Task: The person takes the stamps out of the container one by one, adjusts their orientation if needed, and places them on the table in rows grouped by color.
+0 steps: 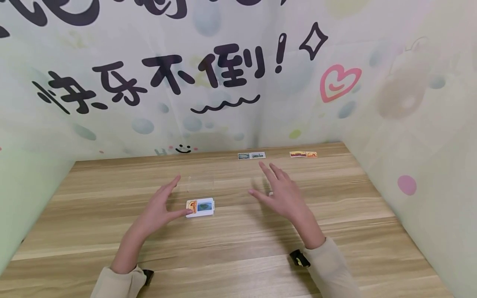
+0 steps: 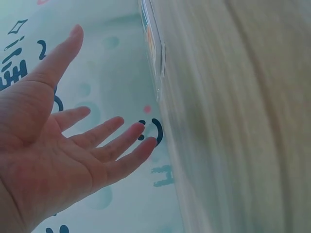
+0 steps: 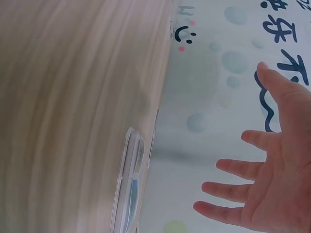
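Note:
In the head view a small stack of white cards [image 1: 206,207] with coloured pictures lies mid-table. My left hand [image 1: 156,209] is beside it, fingers spread and holding nothing, its thumb tip overlapping the stack's left edge in this view. A clear, flat plastic piece [image 1: 201,182] lies just behind the stack. My right hand [image 1: 285,196] is spread in the air, palm facing left, with nothing in its fingers. A clear case with cards inside [image 3: 129,182] stands out in the right wrist view; in the head view the right hand mostly hides it.
At the back of the wooden table [image 1: 242,256] lie a pale two-picture card [image 1: 251,155] and a red-and-orange card [image 1: 303,154]. A printed cloth wall [image 1: 223,124] rises directly behind the table edge, and side panels stand left and right.

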Demonstrator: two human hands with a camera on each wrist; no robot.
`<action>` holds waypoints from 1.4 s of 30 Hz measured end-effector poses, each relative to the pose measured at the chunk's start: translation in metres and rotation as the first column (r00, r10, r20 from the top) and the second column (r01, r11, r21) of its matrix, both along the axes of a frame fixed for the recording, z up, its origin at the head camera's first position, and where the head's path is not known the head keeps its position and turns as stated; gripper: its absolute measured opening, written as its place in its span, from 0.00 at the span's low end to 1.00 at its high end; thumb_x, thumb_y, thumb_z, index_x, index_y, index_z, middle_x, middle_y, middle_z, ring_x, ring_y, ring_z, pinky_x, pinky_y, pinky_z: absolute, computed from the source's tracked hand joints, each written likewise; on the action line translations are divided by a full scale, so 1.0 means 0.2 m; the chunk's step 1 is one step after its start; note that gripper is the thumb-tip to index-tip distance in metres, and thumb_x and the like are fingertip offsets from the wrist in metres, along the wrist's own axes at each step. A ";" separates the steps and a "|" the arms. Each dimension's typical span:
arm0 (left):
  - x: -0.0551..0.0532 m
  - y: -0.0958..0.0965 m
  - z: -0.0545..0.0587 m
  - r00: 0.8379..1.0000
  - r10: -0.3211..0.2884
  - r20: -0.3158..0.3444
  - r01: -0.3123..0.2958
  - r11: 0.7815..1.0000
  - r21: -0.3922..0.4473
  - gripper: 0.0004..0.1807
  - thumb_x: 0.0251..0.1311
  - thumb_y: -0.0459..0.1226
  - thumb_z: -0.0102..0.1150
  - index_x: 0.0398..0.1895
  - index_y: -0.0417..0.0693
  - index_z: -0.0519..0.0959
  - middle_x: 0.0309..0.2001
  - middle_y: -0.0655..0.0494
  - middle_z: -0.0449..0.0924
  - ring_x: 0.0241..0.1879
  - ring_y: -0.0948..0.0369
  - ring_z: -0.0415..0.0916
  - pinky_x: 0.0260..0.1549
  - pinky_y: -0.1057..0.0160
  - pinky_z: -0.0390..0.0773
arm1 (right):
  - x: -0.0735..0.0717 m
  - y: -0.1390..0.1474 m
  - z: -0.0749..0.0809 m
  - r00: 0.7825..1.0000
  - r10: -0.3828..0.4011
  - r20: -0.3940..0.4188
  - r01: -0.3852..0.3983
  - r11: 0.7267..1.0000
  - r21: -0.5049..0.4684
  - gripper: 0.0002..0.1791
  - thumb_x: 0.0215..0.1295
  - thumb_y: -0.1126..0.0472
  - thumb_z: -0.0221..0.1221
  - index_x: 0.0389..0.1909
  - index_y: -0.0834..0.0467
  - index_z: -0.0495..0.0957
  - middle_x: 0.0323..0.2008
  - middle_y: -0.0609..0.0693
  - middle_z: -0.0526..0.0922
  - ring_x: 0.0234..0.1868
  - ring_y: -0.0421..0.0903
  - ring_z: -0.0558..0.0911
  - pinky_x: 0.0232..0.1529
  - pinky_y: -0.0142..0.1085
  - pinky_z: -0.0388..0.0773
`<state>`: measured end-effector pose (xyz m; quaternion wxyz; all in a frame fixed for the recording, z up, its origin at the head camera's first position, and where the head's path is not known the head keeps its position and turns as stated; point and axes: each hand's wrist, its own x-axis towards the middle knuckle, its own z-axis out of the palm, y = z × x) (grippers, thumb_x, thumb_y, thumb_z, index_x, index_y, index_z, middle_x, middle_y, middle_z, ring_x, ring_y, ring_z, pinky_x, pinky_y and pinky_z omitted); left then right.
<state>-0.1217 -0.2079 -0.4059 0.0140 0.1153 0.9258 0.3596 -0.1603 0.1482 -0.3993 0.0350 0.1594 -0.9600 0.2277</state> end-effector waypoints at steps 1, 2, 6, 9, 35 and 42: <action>0.00 0.00 0.00 1.000 0.000 0.000 0.000 1.000 0.001 0.57 0.57 0.45 0.80 0.82 0.34 0.56 0.75 0.27 0.63 0.66 0.31 0.71 0.65 0.30 0.70 | 0.00 -0.01 0.00 1.000 0.003 0.000 -0.003 1.000 0.000 0.50 0.70 0.32 0.62 0.85 0.50 0.55 0.79 0.66 0.62 0.75 0.72 0.66 0.64 0.73 0.69; 0.00 0.00 0.00 1.000 0.000 -0.001 0.000 1.000 0.002 0.56 0.57 0.44 0.80 0.82 0.33 0.56 0.74 0.27 0.65 0.64 0.31 0.74 0.64 0.31 0.71 | 0.00 -0.01 0.00 1.000 0.006 -0.001 -0.006 1.000 0.000 0.50 0.70 0.32 0.62 0.85 0.50 0.56 0.79 0.66 0.62 0.75 0.72 0.66 0.64 0.73 0.70; 0.00 0.00 -0.01 1.000 0.006 0.009 -0.006 1.000 -0.004 0.54 0.58 0.44 0.80 0.81 0.34 0.58 0.71 0.27 0.69 0.62 0.32 0.75 0.62 0.31 0.74 | 0.00 -0.03 0.00 1.000 0.020 -0.003 -0.020 1.000 0.005 0.50 0.70 0.32 0.61 0.84 0.51 0.56 0.77 0.66 0.66 0.73 0.73 0.69 0.62 0.72 0.72; 0.00 0.01 -0.01 1.000 0.002 0.016 -0.003 1.000 0.003 0.52 0.59 0.43 0.79 0.80 0.34 0.60 0.70 0.27 0.70 0.62 0.32 0.75 0.61 0.31 0.74 | 0.00 -0.05 0.00 0.999 0.034 -0.008 -0.034 0.999 0.005 0.48 0.71 0.33 0.62 0.84 0.51 0.58 0.75 0.66 0.69 0.71 0.72 0.72 0.61 0.71 0.73; 0.00 0.01 -0.06 0.995 -0.034 0.094 0.027 0.997 0.074 0.45 0.58 0.36 0.78 0.75 0.30 0.66 0.60 0.29 0.76 0.50 0.43 0.82 0.49 0.42 0.84 | 0.00 -0.19 -0.02 0.992 0.124 -0.021 -0.125 0.992 -0.031 0.37 0.68 0.46 0.70 0.73 0.57 0.72 0.62 0.66 0.81 0.55 0.65 0.85 0.50 0.59 0.84; 0.00 0.02 -0.06 0.989 -0.027 0.142 0.013 0.995 0.098 0.45 0.58 0.35 0.78 0.75 0.29 0.66 0.59 0.30 0.76 0.50 0.44 0.82 0.48 0.45 0.84 | 0.00 -0.22 -0.02 0.990 0.141 -0.007 -0.141 0.989 -0.044 0.35 0.69 0.48 0.70 0.72 0.58 0.73 0.60 0.65 0.83 0.51 0.62 0.86 0.49 0.56 0.85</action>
